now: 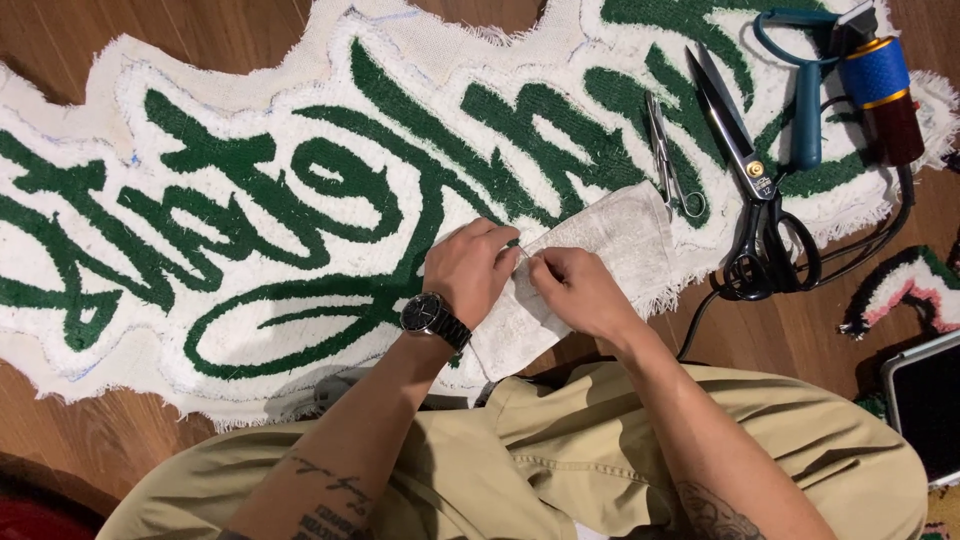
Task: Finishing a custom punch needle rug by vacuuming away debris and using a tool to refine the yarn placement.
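Note:
A white tufted rug (250,190) with green lettering lies flat on the wooden floor. Its near edge is folded up, showing the pale backing cloth (620,235). My left hand (470,268), with a black wristwatch on the wrist, pinches that folded edge. My right hand (580,290) pinches the same edge right beside it, fingertips of both hands touching at the fold. Whether a thread or small tool sits between the fingers is too small to tell.
Large black shears (750,180) and small silver scissors (668,160) lie on the rug to the right. A teal-handled tool (850,80) with a blue and dark red body lies beyond, its black cable (880,235) running down. A small rug scrap (905,290) and a dark case (925,400) sit at right.

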